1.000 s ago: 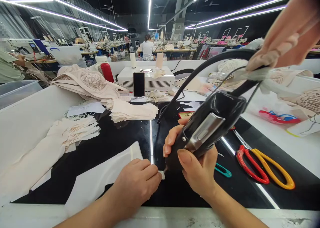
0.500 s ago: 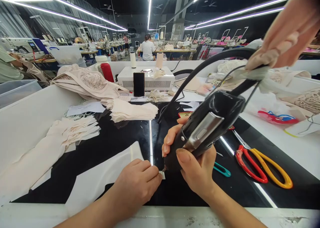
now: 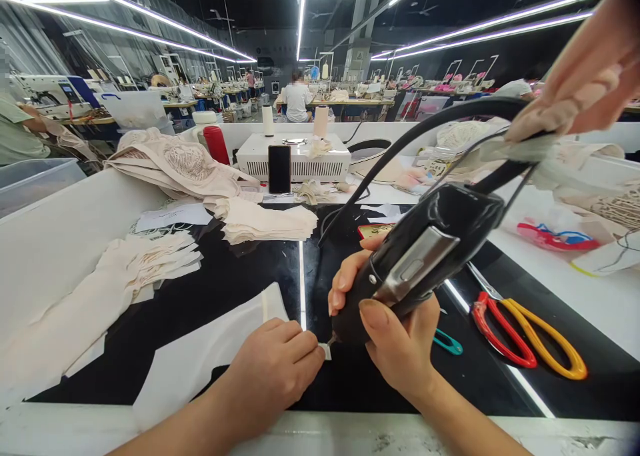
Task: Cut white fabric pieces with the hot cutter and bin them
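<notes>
My right hand is wrapped around a black corded handheld tool with a metal plate on its side. The tool slants down to the left, and its thin metal tip is at the small pale end of fabric by my left fingertips; whether it touches I cannot tell. My left hand is closed, pressing this end down on the black tabletop. A white fabric piece extends from under that hand to the left. The fingertips of my left hand are partly hidden.
Red-and-yellow-handled scissors and a teal-handled tool lie at right. Stacks of beige fabric sit behind and at left. A phone leans on a white box. The tool's cable arches up, tied with cloth at upper right.
The handheld tool and my right hand have shifted slightly right, its tip moving a little away from my left fingers. My left hand has hardly moved.
</notes>
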The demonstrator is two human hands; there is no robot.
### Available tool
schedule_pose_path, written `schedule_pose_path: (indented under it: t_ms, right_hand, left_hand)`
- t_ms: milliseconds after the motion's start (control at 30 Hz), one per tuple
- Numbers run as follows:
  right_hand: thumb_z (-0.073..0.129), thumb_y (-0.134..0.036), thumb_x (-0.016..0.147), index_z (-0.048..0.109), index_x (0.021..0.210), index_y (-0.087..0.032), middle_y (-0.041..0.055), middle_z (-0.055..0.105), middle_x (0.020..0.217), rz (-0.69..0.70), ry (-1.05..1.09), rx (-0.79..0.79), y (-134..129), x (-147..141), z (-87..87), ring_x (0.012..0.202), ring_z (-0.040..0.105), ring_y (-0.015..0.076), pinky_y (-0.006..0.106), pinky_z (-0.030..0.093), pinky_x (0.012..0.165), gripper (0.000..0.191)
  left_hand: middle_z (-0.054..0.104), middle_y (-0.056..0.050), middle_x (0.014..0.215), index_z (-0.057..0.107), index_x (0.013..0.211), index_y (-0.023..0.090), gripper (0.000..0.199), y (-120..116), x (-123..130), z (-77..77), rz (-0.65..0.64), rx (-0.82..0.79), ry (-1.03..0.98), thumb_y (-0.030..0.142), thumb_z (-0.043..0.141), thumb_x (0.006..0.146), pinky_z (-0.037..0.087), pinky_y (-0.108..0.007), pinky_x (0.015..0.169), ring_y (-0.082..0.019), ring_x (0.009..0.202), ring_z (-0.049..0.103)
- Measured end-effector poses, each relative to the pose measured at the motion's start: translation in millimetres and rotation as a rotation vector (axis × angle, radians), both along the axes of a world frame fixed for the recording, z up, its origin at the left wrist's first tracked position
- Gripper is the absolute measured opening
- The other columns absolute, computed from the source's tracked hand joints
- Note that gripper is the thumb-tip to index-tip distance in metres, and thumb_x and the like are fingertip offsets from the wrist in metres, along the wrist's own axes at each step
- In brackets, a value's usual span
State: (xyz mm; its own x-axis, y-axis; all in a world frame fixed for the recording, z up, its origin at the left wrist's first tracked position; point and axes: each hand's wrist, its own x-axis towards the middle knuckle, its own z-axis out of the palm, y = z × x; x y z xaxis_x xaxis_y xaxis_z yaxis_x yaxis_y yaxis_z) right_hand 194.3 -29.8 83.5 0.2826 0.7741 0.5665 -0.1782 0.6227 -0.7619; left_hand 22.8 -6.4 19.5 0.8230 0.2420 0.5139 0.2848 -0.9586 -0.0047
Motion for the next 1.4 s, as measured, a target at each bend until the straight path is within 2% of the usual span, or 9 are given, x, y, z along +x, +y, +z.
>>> schedule_pose_path:
  t_ms: [100, 267, 500, 767, 967, 1400]
  right_hand:
    - [0.081, -0.046, 0.088, 0.055, 0.104, -0.027, -0.0028, 0.065, 0.08, -0.002, -0.001, 0.014, -0.7, -0.1, -0.8, 0.058, 0.06, 0.0122, 0.026, 0.055, 0.048, 0.036]
    - [0.078, -0.041, 0.091, 0.054, 0.096, -0.026, -0.0028, 0.066, 0.081, -0.015, 0.005, -0.026, -1.3, -0.3, 1.0, 0.059, 0.061, 0.012, 0.026, 0.057, 0.05, 0.029]
    - [0.081, -0.044, 0.089, 0.057, 0.117, -0.028, -0.0029, 0.064, 0.081, 0.017, 0.032, -0.021, -9.3, 0.0, 2.5, 0.06, 0.061, 0.0125, 0.026, 0.056, 0.049, 0.04]
    - [0.078, -0.043, 0.091, 0.059, 0.12, -0.029, -0.0023, 0.064, 0.083, 0.037, -0.002, -0.019, -13.3, -1.1, -1.7, 0.061, 0.061, 0.0125, 0.027, 0.056, 0.05, 0.037]
    - [0.077, -0.042, 0.093, 0.058, 0.117, -0.028, -0.0027, 0.064, 0.081, -0.012, -0.011, -0.034, -14.3, -1.6, -2.4, 0.06, 0.061, 0.0125, 0.028, 0.056, 0.051, 0.034]
    - [0.084, -0.041, 0.086, 0.061, 0.116, -0.028, -0.0027, 0.066, 0.081, 0.062, 0.051, -0.024, -13.9, 0.0, -0.7, 0.06, 0.062, 0.0121, 0.025, 0.055, 0.05, 0.04]
  left_hand:
    - [0.06, 0.001, 0.076, 0.061, 0.09, 0.016, 0.025, -0.6, 0.7, 0.3, -0.007, -0.006, -0.011, 0.006, 0.045, 0.107, 0.034, -0.034, 0.057, -0.017, 0.065, 0.055]
    - [0.059, 0.001, 0.074, 0.058, 0.086, 0.017, 0.03, -1.1, -0.5, 3.9, 0.001, -0.016, 0.021, 0.008, 0.041, 0.109, 0.034, -0.034, 0.056, -0.017, 0.064, 0.053]
    - [0.062, 0.0, 0.079, 0.062, 0.095, 0.016, 0.03, -0.4, -3.6, 4.9, -0.026, -0.066, 0.048, 0.007, 0.037, 0.11, 0.04, -0.033, 0.059, -0.018, 0.068, 0.057]
    - [0.066, -0.001, 0.082, 0.064, 0.11, 0.015, 0.026, 0.9, -3.3, 2.2, -0.056, -0.103, 0.034, 0.006, 0.04, 0.109, 0.043, -0.033, 0.063, -0.019, 0.072, 0.06]
    - [0.064, -0.001, 0.082, 0.064, 0.101, 0.016, 0.022, 3.0, -6.0, 1.6, -0.06, -0.154, 0.044, 0.009, 0.044, 0.109, 0.041, -0.033, 0.063, -0.019, 0.071, 0.056]
    - [0.068, -0.001, 0.093, 0.066, 0.104, 0.019, 0.014, 10.0, -33.0, -7.6, 0.0, -0.245, 0.029, 0.012, 0.055, 0.107, 0.041, -0.033, 0.073, -0.018, 0.082, 0.058]
